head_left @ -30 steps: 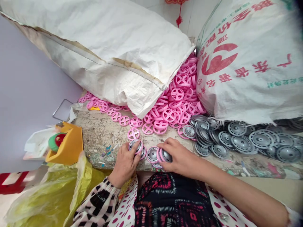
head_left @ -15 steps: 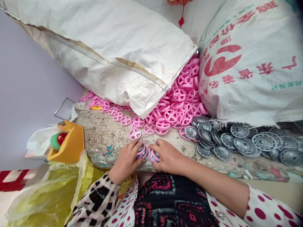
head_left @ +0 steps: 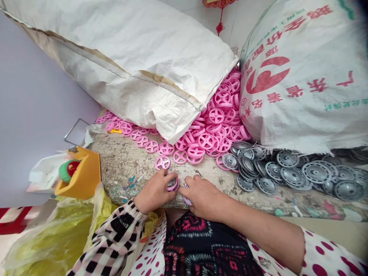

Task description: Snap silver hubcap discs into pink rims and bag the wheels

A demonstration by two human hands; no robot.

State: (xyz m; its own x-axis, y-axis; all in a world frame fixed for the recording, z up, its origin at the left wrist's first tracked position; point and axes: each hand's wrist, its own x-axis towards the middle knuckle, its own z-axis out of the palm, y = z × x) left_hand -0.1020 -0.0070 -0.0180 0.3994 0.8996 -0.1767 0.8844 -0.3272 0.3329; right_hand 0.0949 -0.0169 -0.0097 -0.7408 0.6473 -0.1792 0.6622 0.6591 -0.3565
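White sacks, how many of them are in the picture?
2. One white sack slants across the left and centre, over the pink wheels; a red-printed white sack is at the right, grey discs along its lower edge. Others may be hidden behind.

A yellow-orange tape dispenser [head_left: 90,178] stands at the left end of the scuffed bench [head_left: 120,153], carrying a green roll [head_left: 64,171] with a red centre. Just beyond it lies a white packet [head_left: 46,172], and a bent wire loop [head_left: 69,130] sits against the lavender panel [head_left: 37,103]. Below, a crumpled translucent yellow bag [head_left: 54,234] spreads near something red [head_left: 14,224], partly cut off. Blue scraps [head_left: 131,179] dot the bench top. Behind, a plain white sack [head_left: 129,46] slumps beside a second sack [head_left: 310,122] printed in red and green. A red tasselled ornament [head_left: 220,27] hangs before the pale tiled wall [head_left: 235,23].
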